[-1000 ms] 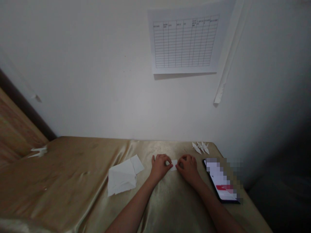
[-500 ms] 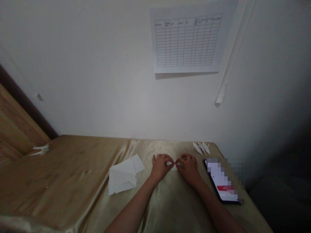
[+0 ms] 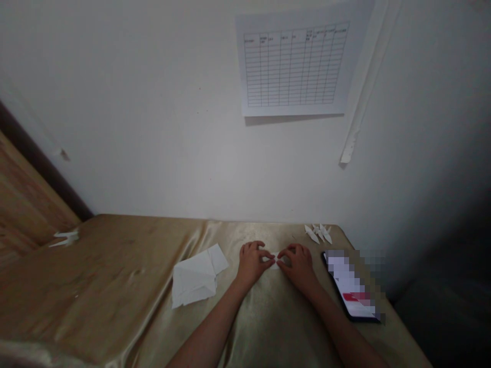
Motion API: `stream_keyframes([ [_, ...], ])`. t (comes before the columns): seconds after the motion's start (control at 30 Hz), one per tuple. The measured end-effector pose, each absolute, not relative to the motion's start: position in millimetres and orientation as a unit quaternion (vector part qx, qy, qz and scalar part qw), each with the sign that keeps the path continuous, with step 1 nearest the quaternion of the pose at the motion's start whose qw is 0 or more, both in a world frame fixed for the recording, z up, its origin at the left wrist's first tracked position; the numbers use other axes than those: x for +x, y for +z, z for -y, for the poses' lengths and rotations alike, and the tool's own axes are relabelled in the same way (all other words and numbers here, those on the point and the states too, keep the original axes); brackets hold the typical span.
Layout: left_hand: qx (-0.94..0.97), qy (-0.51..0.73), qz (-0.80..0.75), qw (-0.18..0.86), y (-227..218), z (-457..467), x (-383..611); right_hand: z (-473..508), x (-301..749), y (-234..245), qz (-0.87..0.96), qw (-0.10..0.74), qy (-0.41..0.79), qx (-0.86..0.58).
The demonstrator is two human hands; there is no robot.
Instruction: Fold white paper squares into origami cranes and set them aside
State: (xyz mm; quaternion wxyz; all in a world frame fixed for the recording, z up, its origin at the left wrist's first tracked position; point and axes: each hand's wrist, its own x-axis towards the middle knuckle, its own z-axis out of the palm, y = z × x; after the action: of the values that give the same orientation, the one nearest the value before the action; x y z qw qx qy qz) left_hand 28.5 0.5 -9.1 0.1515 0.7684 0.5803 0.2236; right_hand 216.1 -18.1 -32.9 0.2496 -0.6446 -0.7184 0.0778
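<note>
Between my hands, low over the gold cloth, is a small piece of white paper (image 3: 275, 265), mostly covered by my fingers. My left hand (image 3: 253, 259) pinches its left side between thumb and index finger, the other fingers curled above. From the other side my right hand (image 3: 297, 261) pinches the paper with thumb and forefinger. The two pairs of fingertips are close together. Any folds in the paper are too small to make out.
Loose white paper sheets (image 3: 195, 276) lie left of my hands. Several folded white paper shapes (image 3: 319, 233) sit at the back right, above a phone (image 3: 351, 289). White scraps (image 3: 66, 237) rest at the far left. The gold cloth (image 3: 115, 276) has ridges; a wall stands behind.
My left fingertips have shifted slightly left, away from the right ones, and a little more of the white paper shows. My right hand has barely moved.
</note>
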Motion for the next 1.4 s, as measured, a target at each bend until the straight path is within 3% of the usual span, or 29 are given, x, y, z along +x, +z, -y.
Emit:
stream_keyframes([
  [0.3, 0.771, 0.218, -0.582, 0.138, -13, -1, 30, 16, 213, -31, 0.719, 0.223, 0.069, -0.655],
  [0.7, 0.778, 0.202, -0.570, 0.169, -15, -10, 20, 14, 232, -29, 0.736, 0.227, 0.145, -0.621],
  [1.4, 0.779, 0.203, -0.577, 0.139, -13, 3, 33, 16, 230, -31, 0.754, 0.203, 0.107, -0.615],
])
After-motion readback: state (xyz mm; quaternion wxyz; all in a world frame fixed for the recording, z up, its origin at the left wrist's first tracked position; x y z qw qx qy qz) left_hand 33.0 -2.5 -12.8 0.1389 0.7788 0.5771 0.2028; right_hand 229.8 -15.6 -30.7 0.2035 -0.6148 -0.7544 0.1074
